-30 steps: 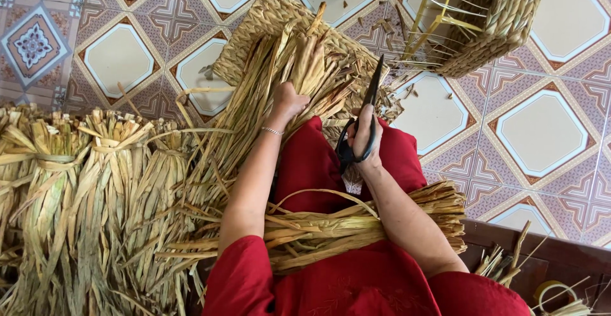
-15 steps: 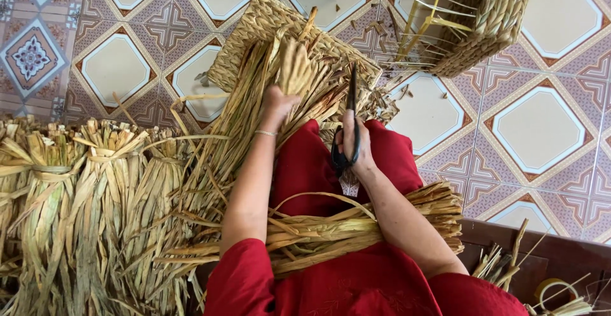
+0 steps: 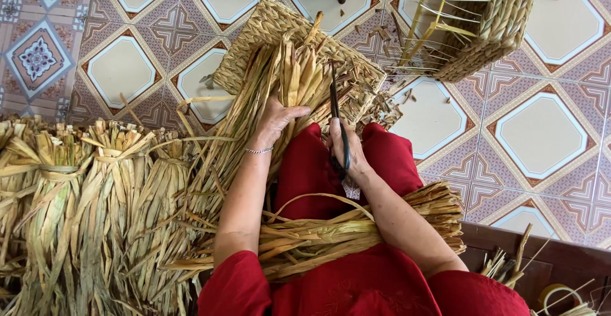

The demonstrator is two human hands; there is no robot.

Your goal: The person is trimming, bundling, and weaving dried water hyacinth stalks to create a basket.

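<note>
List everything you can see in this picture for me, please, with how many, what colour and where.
scissors: one pair, dark, held upright in the right hand, blades up against the leaf tips
leaf bunch: one, straw yellow, gripped by the left hand over the mat
woven mat: one, tan, on the floor beyond the knees
lap bundle: one, straw yellow, across the red lap
tied sheaves: several, yellow-green, standing at left
woven basket: one, tan, unfinished, top right
tiled floor: patterned cream and brown
bracelet: one, silver, left wrist
left hand: on the leaf bunch
right hand: around the scissor handles
</note>
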